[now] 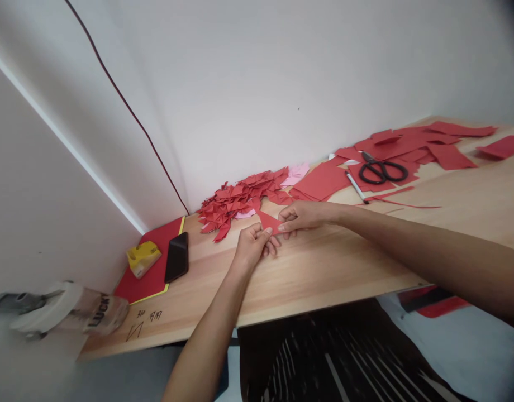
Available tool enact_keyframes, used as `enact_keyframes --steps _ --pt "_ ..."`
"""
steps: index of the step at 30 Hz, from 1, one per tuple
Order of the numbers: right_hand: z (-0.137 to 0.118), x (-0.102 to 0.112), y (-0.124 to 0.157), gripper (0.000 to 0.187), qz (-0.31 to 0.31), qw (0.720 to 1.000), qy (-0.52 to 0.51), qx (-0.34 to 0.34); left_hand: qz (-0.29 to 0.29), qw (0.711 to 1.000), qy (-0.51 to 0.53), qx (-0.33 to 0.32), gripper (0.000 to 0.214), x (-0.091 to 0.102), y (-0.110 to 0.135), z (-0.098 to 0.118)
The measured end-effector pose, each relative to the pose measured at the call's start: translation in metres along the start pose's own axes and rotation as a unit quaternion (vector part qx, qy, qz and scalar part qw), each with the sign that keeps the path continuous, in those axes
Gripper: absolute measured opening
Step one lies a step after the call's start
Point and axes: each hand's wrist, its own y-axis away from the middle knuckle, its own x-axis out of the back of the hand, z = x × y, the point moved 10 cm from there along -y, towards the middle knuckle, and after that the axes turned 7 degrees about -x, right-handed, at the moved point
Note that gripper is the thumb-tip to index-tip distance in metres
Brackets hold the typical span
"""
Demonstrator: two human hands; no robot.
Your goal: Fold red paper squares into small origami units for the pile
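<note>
Between my two hands is a small piece of red paper (269, 221) with a slanting edge, held just over the wooden table. My left hand (255, 243) pinches its lower left part between thumb and fingers. At its right side, my right hand (301, 216) grips the paper with thumb and forefinger. Just behind lies a heap of folded red paper pieces (240, 195), with a few pink folded pieces (296, 174) among them. To the right of the heap is a stack of flat red paper (322, 181).
Black-handled scissors (382, 170) and a marker (356, 187) lie at the right near thin red strips (408, 201) and more red paper (450, 153). At the left are a phone (177, 258), a yellow packet (143, 258) on a red folder (156, 291) and a clear bottle (100, 310).
</note>
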Motion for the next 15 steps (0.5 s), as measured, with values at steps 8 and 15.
enact_keyframes --steps 8,15 --pt "-0.012 -0.006 0.000 0.034 0.035 0.999 0.025 0.019 -0.029 0.999 0.006 0.013 0.041 -0.009 0.002 0.003" --pt "-0.014 -0.006 0.002 0.030 0.062 0.996 0.064 0.000 -0.022 0.999 -0.008 0.024 0.034 -0.005 0.003 -0.001"
